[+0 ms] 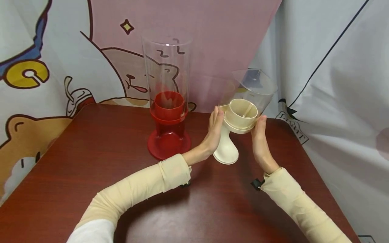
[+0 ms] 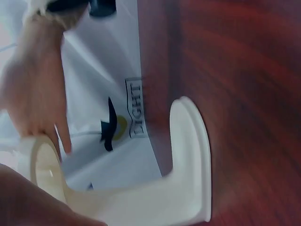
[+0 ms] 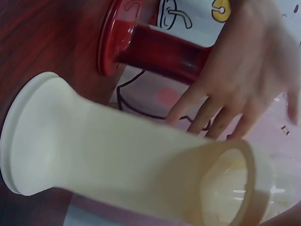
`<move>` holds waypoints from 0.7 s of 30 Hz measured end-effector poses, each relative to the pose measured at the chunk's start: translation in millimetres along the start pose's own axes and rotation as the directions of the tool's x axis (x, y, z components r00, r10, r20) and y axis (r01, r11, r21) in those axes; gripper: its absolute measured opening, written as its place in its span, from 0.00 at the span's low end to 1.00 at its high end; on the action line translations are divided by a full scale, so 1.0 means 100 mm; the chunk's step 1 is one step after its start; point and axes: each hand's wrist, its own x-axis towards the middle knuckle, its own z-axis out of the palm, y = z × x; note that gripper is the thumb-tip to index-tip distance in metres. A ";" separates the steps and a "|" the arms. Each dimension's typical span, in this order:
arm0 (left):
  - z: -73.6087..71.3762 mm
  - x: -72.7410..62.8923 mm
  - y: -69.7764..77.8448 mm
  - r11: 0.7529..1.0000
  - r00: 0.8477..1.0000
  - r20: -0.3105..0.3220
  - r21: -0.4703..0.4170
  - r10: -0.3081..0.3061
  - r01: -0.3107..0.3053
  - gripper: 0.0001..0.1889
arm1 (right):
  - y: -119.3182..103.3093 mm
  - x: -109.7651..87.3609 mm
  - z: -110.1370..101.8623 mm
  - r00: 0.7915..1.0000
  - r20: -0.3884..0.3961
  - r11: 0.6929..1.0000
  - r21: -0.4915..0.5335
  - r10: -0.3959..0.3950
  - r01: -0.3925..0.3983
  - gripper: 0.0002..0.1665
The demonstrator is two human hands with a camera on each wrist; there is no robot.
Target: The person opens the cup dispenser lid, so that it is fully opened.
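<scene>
A cream dispenser [image 1: 226, 148] with a round collar and a clear cylinder [image 1: 265, 82] on top leans to the right at the back right of the table. My left hand [image 1: 214, 131] presses its palm side against the collar from the left, fingers straight and pointing up. On the opposite side my right hand [image 1: 260, 143] supports the collar with straight fingers. In the right wrist view the left hand [image 3: 249, 70] spreads its fingers beside the cream neck [image 3: 136, 155]. The foot [image 2: 190, 155] shows close over the tabletop in the left wrist view.
A matching red dispenser [image 1: 168, 145] with a tall clear cylinder [image 1: 167, 67] stands upright left of my left hand. The dark red-brown table [image 1: 91, 162] meets a cartoon-printed cloth [image 1: 115, 77] at the back and a white cloth [image 1: 340, 101] on the right.
</scene>
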 end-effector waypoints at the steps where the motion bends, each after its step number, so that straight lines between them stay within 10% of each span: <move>1: 0.01 -0.03 0.01 1.000 1.000 0.000 0.014 -0.004 0.004 0.42 | 0.00 0.02 -0.01 1.000 -0.003 1.000 0.005 0.002 -0.002 0.47; 12: -0.11 0.20 -0.11 0.995 0.988 -0.127 0.054 0.091 -0.084 0.41 | -0.17 -0.44 -0.02 0.995 -0.101 0.972 -0.234 -0.004 -0.020 0.40; 21: -0.03 0.25 -0.21 0.995 0.992 -0.078 -0.009 0.098 -0.099 0.37 | -0.21 -0.49 0.17 0.997 -0.067 0.969 -0.241 0.037 -0.052 0.40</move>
